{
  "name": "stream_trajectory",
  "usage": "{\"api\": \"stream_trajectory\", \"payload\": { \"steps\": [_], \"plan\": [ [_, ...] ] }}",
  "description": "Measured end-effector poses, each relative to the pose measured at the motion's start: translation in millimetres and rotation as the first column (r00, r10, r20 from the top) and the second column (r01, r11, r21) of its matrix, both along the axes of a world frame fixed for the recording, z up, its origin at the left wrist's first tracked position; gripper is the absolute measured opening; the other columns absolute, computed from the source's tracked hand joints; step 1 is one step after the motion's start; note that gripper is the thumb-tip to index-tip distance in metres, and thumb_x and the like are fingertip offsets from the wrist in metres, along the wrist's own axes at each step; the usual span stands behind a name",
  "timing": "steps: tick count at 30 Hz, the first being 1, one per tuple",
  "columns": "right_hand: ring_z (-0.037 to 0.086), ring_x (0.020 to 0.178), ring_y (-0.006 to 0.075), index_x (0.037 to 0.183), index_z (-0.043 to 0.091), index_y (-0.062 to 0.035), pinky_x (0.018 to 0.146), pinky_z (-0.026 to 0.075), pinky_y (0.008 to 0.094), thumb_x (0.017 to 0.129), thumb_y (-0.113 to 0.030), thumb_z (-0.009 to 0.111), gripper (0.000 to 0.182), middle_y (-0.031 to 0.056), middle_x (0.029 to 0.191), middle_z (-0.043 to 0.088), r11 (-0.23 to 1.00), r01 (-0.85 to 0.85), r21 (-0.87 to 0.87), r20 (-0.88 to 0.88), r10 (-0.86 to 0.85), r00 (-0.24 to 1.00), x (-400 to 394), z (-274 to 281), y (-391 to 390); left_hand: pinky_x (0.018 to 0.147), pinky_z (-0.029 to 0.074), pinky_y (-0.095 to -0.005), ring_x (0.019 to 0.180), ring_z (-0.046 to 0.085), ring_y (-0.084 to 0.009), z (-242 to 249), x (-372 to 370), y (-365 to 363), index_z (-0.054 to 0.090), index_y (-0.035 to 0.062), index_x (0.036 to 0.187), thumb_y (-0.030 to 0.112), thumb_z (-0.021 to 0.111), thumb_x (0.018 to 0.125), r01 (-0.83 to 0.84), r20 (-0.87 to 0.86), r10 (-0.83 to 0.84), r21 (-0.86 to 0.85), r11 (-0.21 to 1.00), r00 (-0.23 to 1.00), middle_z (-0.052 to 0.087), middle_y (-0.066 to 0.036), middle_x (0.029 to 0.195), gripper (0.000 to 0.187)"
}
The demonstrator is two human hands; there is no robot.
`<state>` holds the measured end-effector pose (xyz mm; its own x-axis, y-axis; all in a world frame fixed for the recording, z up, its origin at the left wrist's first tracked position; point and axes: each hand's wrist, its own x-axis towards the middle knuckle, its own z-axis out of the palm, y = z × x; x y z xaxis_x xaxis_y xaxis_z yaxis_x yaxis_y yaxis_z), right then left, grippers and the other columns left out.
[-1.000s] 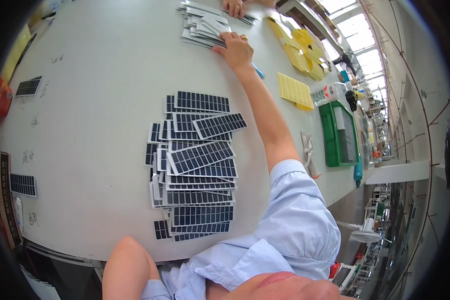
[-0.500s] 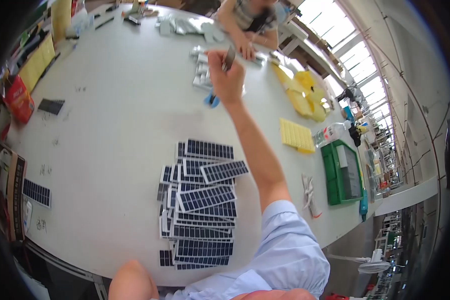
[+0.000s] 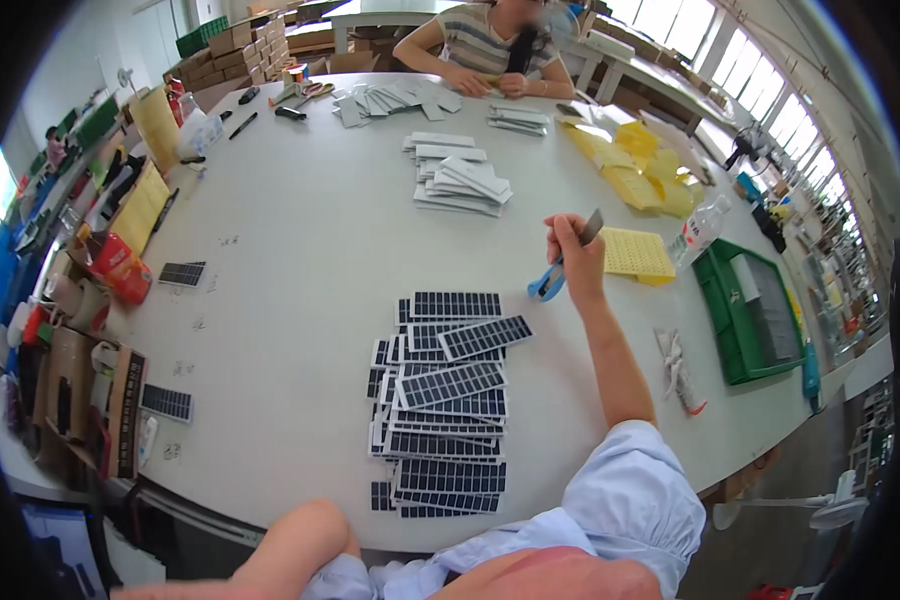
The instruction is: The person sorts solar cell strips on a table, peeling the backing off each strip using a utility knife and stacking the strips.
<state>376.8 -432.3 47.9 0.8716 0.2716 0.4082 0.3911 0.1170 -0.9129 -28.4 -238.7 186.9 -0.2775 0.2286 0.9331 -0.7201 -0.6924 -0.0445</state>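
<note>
My right hand is closed around blue-handled scissors, above the table's right half. Their flat grey blade end sticks out past my fingers, and the blue end points down toward the tabletop. Nearest to that hand is a yellow perforated sheet. In front of me lies a loose, overlapping heap of small dark solar panels with white edges. My left arm is bent at the near table edge; its hand falls outside the picture.
Beyond are white-backed panels and more pale pieces. A co-worker sits at the far edge. On the right are yellow film, a bottle and a green crate. Single panels and a red bag lie left.
My right hand has come back toward me and to the right with the scissors, away from the white-backed panels. The camera view has tilted up, showing more of the co-worker and room.
</note>
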Motion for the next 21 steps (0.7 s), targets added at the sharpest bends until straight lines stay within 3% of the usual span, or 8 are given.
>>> {"api": "stream_trajectory", "payload": {
  "steps": [4, 6, 7, 9, 13, 16, 19, 21],
  "plan": [
    [0.057, 0.059, 0.0104, 0.096, 0.065, 0.0007, 0.056, 0.049, 0.0271, 0.093, -0.023, 0.062, 0.024, 0.0025, 0.068, 0.058, 0.987, -0.16, -0.033, -0.24, 0.147, 0.959, 9.4, -44.4, -8.9, 0.083, 0.045, -0.028, 0.074, 0.052, -0.0058, 11.7, 26.4, -9.2, 0.042, 0.0197, 0.065, 0.033, 0.041, 0.102, 0.221, -0.079, -0.219, 0.026, 0.975, 0.973, 0.043, 0.011, 0.063, 0.039],
    [0.057, 0.059, 0.0117, 0.094, 0.064, 0.0005, 0.055, 0.048, 0.0279, 0.092, -0.022, 0.062, 0.022, 0.0034, 0.066, 0.058, 0.983, -0.18, -0.027, -0.295, 0.165, 0.941, 10.6, -67.3, -1.3, 0.075, 0.031, -0.0378, 0.08, 0.047, -0.0163, 4.1, 24.9, -0.5, 0.059, 0.0202, 0.075, 0.041, 0.054, 0.092, 0.347, -0.171, -0.335, 0.045, 0.937, 0.926, 0.056, 0.003, 0.075, 0.028],
    [0.057, 0.058, 0.0125, 0.093, 0.063, 0.0006, 0.055, 0.048, 0.0284, 0.092, -0.022, 0.062, 0.022, 0.0035, 0.065, 0.058, 0.971, -0.237, 0.019, -0.333, 0.229, 0.915, 13.2, -67.6, 1.7, 0.07, 0.024, -0.0346, 0.072, 0.037, -0.0147, -2.4, 35.0, -11.7, 0.04, 0.0213, 0.059, 0.043, 0.05, 0.095, 0.337, -0.184, -0.342, -0.059, 0.94, 0.921, 0.04, 0.007, 0.063, 0.043],
    [0.057, 0.057, 0.015, 0.089, 0.06, 0.0006, 0.055, 0.049, 0.0307, 0.092, -0.022, 0.062, 0.023, 0.0033, 0.061, 0.054, 0.941, -0.312, 0.132, -0.395, 0.339, 0.854, 12.5, -68.7, 8.1, 0.08, 0.042, -0.0372, 0.084, 0.061, -0.0257, -3.3, 53.3, 0.0, 0.063, 0.0068, 0.088, 0.028, 0.052, 0.093, 0.36, -0.367, -0.283, 0.163, 0.919, 0.886, 0.067, -0.014, 0.099, 0.025],
    [0.057, 0.057, 0.0158, 0.089, 0.057, 0.0003, 0.055, 0.05, 0.0318, 0.092, -0.022, 0.062, 0.023, 0.0028, 0.06, 0.052, 0.912, -0.365, 0.187, -0.475, 0.409, 0.779, 9.1, -67.5, 11.0, 0.058, 0.04, -0.0325, 0.062, 0.051, -0.0211, -8.6, 98.0, -7.0, 0.059, 0.0063, 0.075, 0.031, 0.061, 0.082, 0.184, -0.61, -0.085, 0.101, 0.978, 0.788, 0.06, -0.009, 0.073, 0.026],
    [0.057, 0.058, 0.0159, 0.089, 0.056, -0.0007, 0.055, 0.051, 0.0323, 0.092, -0.022, 0.062, 0.022, 0.0029, 0.06, 0.051, 0.909, -0.354, 0.22, -0.492, 0.417, 0.764, 11.9, -68.5, 10.3, 0.072, 0.048, -0.0352, 0.078, 0.061, -0.0255, -19.3, 130.4, 7.5, 0.063, 0.0001, 0.092, 0.027, 0.063, 0.087, 0.206, -0.947, 0.028, 0.099, 0.974, 0.32, 0.063, -0.011, 0.086, 0.027],
    [0.058, 0.059, 0.0161, 0.09, 0.056, -0.0008, 0.055, 0.051, 0.0324, 0.092, -0.023, 0.062, 0.023, 0.0033, 0.06, 0.052, 0.906, -0.346, 0.242, -0.495, 0.423, 0.759, 12.2, -69.4, 9.5, 0.086, 0.048, -0.0378, 0.099, 0.062, -0.0283, -62.3, 173.9, 22.4, 0.063, 0.0048, 0.11, 0.037, 0.062, 0.093, 0.231, -0.985, 0.158, 0.138, 0.963, -0.069, 0.064, -0.014, 0.106, 0.036],
    [0.058, 0.059, 0.0163, 0.091, 0.056, -0.0005, 0.055, 0.052, 0.0326, 0.091, -0.023, 0.063, 0.024, 0.0036, 0.06, 0.052, 0.905, -0.354, 0.236, -0.501, 0.426, 0.753, 11.9, -67.9, 9.8, 0.093, 0.046, -0.0387, 0.108, 0.059, -0.0289, -90.4, 197.1, 28.6, 0.062, 0.0056, 0.116, 0.039, 0.061, 0.093, 0.242, -0.971, 0.171, 0.128, 0.962, -0.167, 0.061, -0.014, 0.117, 0.04]
  ]
}}
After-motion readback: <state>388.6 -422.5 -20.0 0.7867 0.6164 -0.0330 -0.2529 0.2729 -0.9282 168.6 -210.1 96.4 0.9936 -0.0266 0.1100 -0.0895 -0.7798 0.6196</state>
